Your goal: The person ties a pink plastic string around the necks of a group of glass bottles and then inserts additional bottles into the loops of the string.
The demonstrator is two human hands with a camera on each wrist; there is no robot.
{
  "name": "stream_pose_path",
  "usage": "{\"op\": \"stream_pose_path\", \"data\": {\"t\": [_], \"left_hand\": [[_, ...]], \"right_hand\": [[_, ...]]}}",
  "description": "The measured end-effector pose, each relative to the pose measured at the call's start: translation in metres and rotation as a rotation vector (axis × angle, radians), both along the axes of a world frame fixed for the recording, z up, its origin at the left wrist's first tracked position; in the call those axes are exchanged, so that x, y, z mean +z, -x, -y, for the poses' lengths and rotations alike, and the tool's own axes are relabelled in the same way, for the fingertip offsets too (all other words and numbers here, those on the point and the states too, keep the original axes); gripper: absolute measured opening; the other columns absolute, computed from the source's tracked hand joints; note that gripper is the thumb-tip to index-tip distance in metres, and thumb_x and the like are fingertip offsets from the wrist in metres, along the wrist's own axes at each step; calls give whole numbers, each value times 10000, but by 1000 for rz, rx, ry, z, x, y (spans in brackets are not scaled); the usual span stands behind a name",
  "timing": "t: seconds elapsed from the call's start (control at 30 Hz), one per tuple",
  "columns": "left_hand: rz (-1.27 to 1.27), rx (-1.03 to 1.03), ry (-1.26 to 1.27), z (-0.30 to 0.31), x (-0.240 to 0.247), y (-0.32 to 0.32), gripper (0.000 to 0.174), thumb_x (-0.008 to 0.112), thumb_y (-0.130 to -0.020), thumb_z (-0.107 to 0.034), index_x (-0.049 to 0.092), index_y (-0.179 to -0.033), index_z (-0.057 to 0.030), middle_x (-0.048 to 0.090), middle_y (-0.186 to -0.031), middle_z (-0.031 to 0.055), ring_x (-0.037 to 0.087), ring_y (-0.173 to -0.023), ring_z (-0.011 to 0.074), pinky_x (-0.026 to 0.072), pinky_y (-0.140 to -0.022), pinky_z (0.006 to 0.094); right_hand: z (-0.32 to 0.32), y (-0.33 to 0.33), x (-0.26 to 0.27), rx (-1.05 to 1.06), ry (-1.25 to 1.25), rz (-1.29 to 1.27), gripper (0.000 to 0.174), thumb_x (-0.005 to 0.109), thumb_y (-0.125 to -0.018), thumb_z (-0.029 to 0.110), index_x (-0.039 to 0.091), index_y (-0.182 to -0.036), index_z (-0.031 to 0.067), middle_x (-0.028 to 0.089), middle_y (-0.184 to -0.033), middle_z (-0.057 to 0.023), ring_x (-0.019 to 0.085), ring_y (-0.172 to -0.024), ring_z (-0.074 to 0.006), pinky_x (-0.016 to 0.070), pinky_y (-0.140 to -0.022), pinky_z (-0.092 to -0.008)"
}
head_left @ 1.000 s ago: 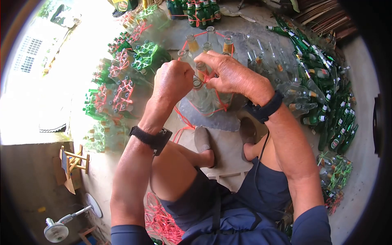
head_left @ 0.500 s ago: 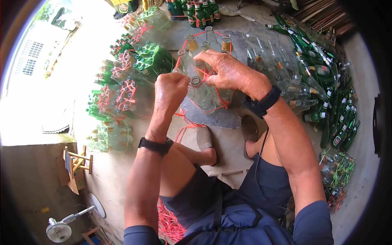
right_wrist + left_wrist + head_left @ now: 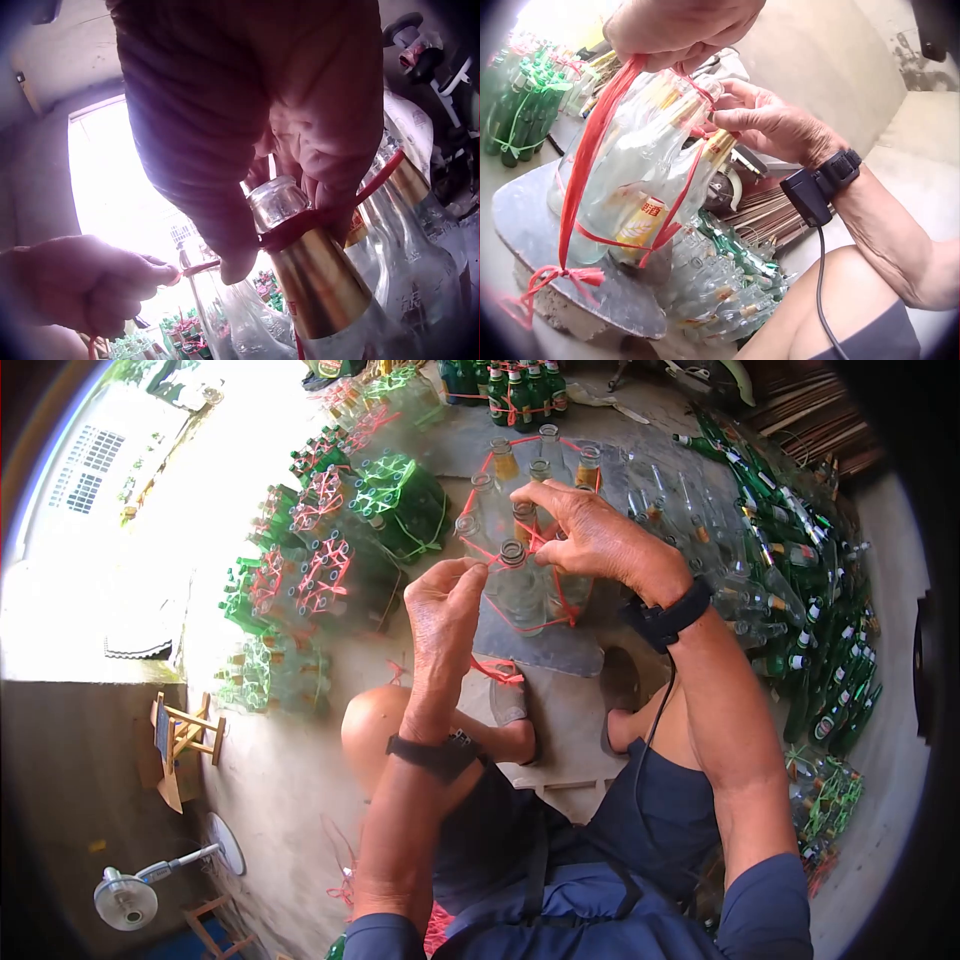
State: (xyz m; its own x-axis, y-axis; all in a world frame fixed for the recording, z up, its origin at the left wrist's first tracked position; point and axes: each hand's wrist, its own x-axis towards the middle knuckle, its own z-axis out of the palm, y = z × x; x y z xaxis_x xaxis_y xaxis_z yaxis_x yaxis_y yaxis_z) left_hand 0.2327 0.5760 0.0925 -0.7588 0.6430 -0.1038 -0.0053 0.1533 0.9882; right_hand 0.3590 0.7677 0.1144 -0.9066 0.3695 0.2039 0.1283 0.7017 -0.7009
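Note:
Clear glass bottles [image 3: 520, 595] stand in a bundle on a grey slab [image 3: 540, 650], red twine [image 3: 682, 196] running round their bodies and necks. The left hand [image 3: 443, 600] pinches the twine just left of the near bottle neck; in the left wrist view a flat red strand [image 3: 592, 157] hangs from it to a knot. The right hand [image 3: 600, 538] curls its thumb and fingers round a gold-labelled bottle neck [image 3: 315, 277], with twine crossing that neck under the fingers. The right palm hides part of the bottle tops.
Tied bundles of green bottles [image 3: 400, 500] stand at the left and back. Loose green and clear bottles [image 3: 800, 610] lie heaped at the right. A small wooden stool [image 3: 190, 735] and a white fan [image 3: 125, 900] are at lower left. The person's feet are beside the slab.
The left hand has turned from a closed fist to a fingertip pinch and moved slightly down, away from the bottle tops. The right hand has stayed at the necks. The head view has shifted a little.

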Motion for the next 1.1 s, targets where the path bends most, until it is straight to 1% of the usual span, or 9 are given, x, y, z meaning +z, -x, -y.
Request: {"op": "stream_pose_path", "data": {"t": [0.23, 0.37, 0.53, 0.63, 0.77, 0.87, 0.93, 1.07, 1.1], "left_hand": [[181, 56, 4, 3, 1, -11, 167, 772, -959, -152, 769, -1050, -13, 520, -659, -101, 356, -495, -11, 238, -440, 203], [199, 59, -14, 4, -4, -10, 172, 779, -952, -147, 764, -1047, -3, 508, -654, -103, 346, -490, -10, 229, -436, 209], [331, 46, 49, -2, -8, -5, 190, 791, -928, -143, 761, -1030, 15, 513, -643, -88, 345, -486, 0, 223, -435, 220], [294, -10, 65, -10, -12, 1, 201, 796, -893, -143, 764, -1016, 13, 513, -629, -85, 350, -482, 12, 226, -435, 229], [265, -16, 69, -17, -13, 8, 209, 794, -864, -147, 769, -1002, 8, 512, -618, -84, 355, -478, 20, 235, -435, 243], [251, -10, 89, -22, -15, 14, 201, 798, -853, -154, 783, -986, -4, 521, -620, -82, 357, -481, 23, 242, -441, 247], [194, -29, 96, -25, -16, 15, 200, 807, -845, -165, 800, -981, -19, 529, -625, -81, 354, -490, 26, 240, -447, 249], [188, -40, 77, -27, -17, 17, 199, 815, -835, -182, 815, -966, -33, 532, -630, -82, 349, -504, 26, 237, -454, 249], [193, -54, 85, -27, -16, 18, 198, 816, -835, -187, 819, -962, -35, 526, -628, -84, 344, -506, 27, 235, -455, 252]], "right_hand": [[2, 0, 2, -1, 81, 9, 663, 782, -807, -38, 532, -1407, 92, 636, -1315, -105, 742, -969, -238, 597, -844, -379], [2, -1, 7, 0, 111, 81, 656, 777, -809, -44, 534, -1404, 87, 638, -1313, -100, 746, -966, -229, 600, -834, -377], [3, -1, 8, -10, 104, 70, 647, 764, -818, -64, 540, -1408, 80, 661, -1266, -101, 749, -958, -207, 610, -778, -362], [1, 0, 8, -1, 159, 106, 652, 752, -827, -74, 535, -1424, 75, 674, -1227, -100, 747, -950, -193, 609, -767, -353], [0, 0, 5, 4, 121, 100, 663, 751, -833, -76, 526, -1441, 66, 683, -1196, -95, 745, -954, -186, 608, -763, -349], [0, -1, 7, -3, 170, 112, 670, 757, -835, -72, 533, -1451, 65, 666, -1261, -105, 743, -979, -187, 605, -760, -338], [0, -2, 7, -2, 140, 85, 666, 763, -840, -59, 542, -1456, 63, 637, -1353, -120, 742, -1009, -202, 598, -812, -351], [6, -3, 15, 2, 115, 63, 644, 754, -859, -31, 552, -1462, 72, 604, -1435, -115, 713, -1100, -221, 577, -887, -377], [10, -4, 21, -1, -30, 0, 593, 739, -862, -29, 582, -1424, 72, 615, -1417, -117, 697, -1131, -236, 562, -913, -387]]}}
